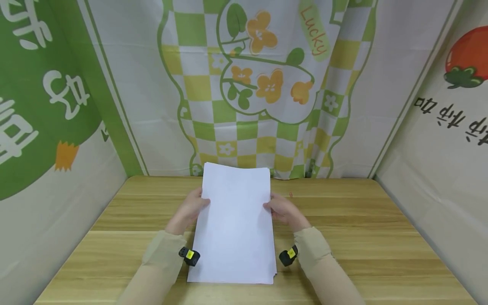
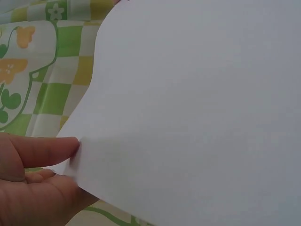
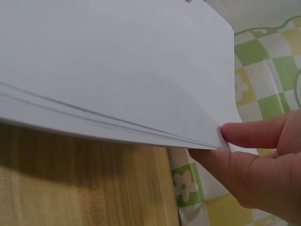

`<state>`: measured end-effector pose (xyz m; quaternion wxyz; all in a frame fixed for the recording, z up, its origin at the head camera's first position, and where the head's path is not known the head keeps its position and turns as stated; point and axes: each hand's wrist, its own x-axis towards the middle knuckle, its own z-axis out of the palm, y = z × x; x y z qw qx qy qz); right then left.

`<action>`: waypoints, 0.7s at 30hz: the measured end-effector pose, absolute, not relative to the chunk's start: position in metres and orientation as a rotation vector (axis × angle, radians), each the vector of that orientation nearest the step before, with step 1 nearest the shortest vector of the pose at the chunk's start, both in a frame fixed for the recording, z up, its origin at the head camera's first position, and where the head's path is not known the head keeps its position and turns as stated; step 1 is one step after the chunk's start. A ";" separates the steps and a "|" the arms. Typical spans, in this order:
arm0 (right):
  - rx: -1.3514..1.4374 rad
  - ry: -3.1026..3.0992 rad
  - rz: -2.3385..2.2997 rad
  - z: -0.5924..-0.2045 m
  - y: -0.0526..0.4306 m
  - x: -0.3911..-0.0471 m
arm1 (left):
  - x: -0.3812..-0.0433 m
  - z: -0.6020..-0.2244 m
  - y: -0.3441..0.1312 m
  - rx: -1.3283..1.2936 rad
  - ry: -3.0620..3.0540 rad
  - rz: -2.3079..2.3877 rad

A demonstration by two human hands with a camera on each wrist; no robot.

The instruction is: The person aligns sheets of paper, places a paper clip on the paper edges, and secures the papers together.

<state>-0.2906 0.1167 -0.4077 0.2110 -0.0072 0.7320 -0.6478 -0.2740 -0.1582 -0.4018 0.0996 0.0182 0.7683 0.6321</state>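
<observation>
Both the left hand and the right hand pinch the paper stack by its side edges, nearer its far end, over the middle of the bench, where light, even pressure would likely keep the stack aligned without creasing.

Left hand: bare beyond the cuff.
Left cuff: dull beige cloth, loosely wrinkled, circling the wrist with an uneven edge.
Left wrist camera: small, black and boxy, marked with a bright yellow patch.
Right hand: likewise bare.
Right cuff: matching beige cloth, creased and slightly puckered.
Right wrist camera: black, compact block, also yellow-patched.
</observation>
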 end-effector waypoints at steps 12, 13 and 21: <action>-0.042 2.114 -1.861 -0.397 0.120 -0.286 | -0.269 -0.392 -0.159 0.047 2.200 1.972; -0.040 2.111 -1.870 -0.396 0.120 -0.286 | -0.269 -0.392 -0.160 0.051 2.191 1.977; -0.040 2.105 -1.919 -0.391 0.117 -0.285 | -0.268 -0.392 -0.163 0.028 2.188 1.955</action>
